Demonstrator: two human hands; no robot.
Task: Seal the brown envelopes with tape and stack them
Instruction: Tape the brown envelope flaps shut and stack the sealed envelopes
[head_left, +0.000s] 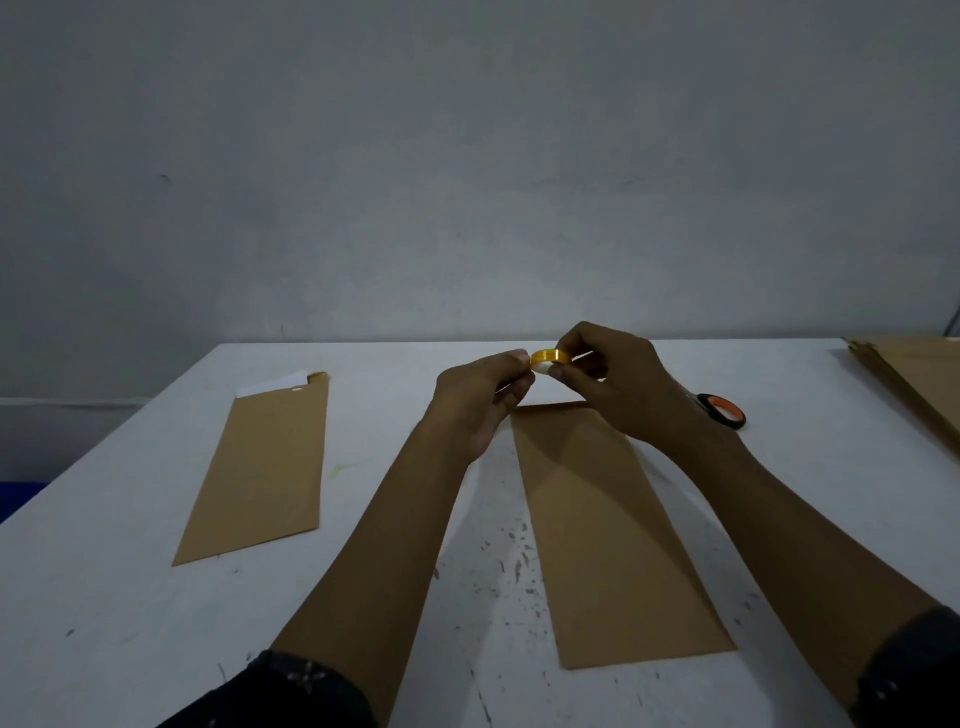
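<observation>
A small yellow tape roll (549, 357) is held in the air above the far end of a brown envelope (608, 540) lying in front of me. My right hand (618, 387) grips the roll between thumb and fingers. My left hand (480, 400) pinches at the roll's left edge with thumb and forefinger. A second brown envelope (260, 467) lies to the left, with white paper sticking out of its open far end.
Orange-handled scissors (722, 410) lie on the white table (130, 597) just right of my right wrist. A pile of brown envelopes (919, 384) sits at the far right edge. A grey wall stands behind the table.
</observation>
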